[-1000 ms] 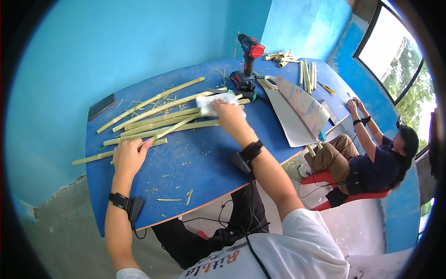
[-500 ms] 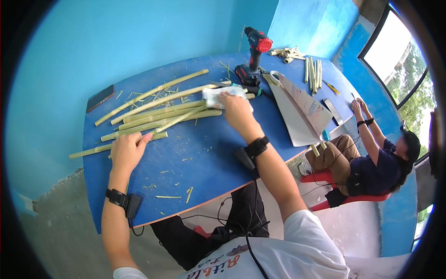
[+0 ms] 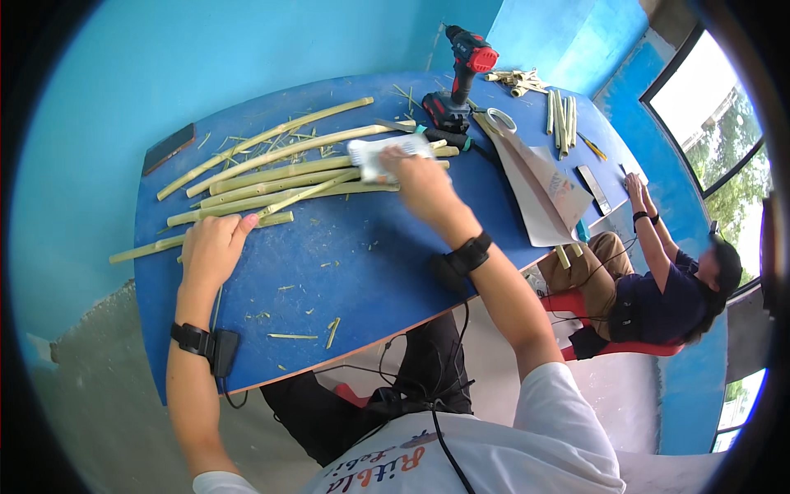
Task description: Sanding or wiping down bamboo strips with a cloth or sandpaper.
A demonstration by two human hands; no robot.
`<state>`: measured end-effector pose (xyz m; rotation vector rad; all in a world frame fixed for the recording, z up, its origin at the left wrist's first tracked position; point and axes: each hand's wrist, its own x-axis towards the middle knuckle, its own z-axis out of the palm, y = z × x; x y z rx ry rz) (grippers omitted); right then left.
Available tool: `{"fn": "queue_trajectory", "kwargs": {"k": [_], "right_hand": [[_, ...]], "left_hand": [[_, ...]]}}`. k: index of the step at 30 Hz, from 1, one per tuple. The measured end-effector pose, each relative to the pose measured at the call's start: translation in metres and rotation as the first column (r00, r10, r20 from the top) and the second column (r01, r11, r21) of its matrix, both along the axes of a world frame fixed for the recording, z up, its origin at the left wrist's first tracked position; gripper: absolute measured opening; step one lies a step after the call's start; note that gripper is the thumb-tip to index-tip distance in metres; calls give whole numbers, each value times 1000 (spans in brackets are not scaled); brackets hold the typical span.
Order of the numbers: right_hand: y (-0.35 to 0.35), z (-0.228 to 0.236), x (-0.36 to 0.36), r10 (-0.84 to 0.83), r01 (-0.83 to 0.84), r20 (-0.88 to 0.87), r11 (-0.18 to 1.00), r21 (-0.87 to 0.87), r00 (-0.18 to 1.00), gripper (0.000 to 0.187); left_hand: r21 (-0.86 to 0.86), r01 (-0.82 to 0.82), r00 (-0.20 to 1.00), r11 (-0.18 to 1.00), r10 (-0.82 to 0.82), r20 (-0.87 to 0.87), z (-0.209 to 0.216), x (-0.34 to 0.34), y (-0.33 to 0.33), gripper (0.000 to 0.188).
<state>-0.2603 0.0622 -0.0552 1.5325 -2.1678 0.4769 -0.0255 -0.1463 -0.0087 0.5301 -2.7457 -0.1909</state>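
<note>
My left hand point(image 3: 212, 247) is closed round the near end of a slim, pale green bamboo stick point(image 3: 309, 193), low over the left side of the blue table. The stick runs up to the right across other bamboo pieces. Toward its far end, my right hand point(image 3: 424, 183) presses a white sheet with print on its back point(image 3: 372, 156), which looks like sandpaper, round the stick. Fingers and sheet are blurred there, and they hide the stick's tip. Several longer bamboo sticks point(image 3: 267, 173) lie side by side just beyond and beneath it.
A cordless drill point(image 3: 461, 82) stands at the back, beside a knife point(image 3: 444, 136) and a tape roll point(image 3: 500, 121). A large curled sheet point(image 3: 527, 185) lies to the right, near a phone point(image 3: 594, 191). Cut bamboo lengths point(image 3: 562, 123) lie farther off. A co-worker point(image 3: 671, 288) sits at right.
My right hand and the white sheet have slid left along the stick, toward my left hand. My left hand keeps its grip in place. The whole view has shifted slightly.
</note>
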Motion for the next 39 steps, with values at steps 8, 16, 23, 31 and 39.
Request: {"fn": "queue_trajectory", "kwargs": {"k": [8, 16, 23, 31, 39], "right_hand": [[-8, 22, 21, 6, -61, 295, 982, 179, 956, 45], [-27, 22, 49, 18, -64, 249, 982, 176, 968, 34], [4, 23, 7, -113, 67, 252, 980, 186, 961, 38], [-29, 17, 56, 105, -138, 211, 979, 148, 972, 33], [26, 10, -15, -100, 89, 110, 991, 105, 989, 28]], "left_hand": [[-14, 44, 999, 999, -44, -22, -1, 0, -3, 44], [-68, 34, 998, 997, -37, -53, -5, -8, -1, 45], [-32, 34, 998, 999, -35, -56, 2, -4, -1, 45], [-56, 69, 996, 996, -72, -57, -4, -5, -2, 46], [-4, 67, 997, 998, -67, -33, 5, 1, -6, 48]]}}
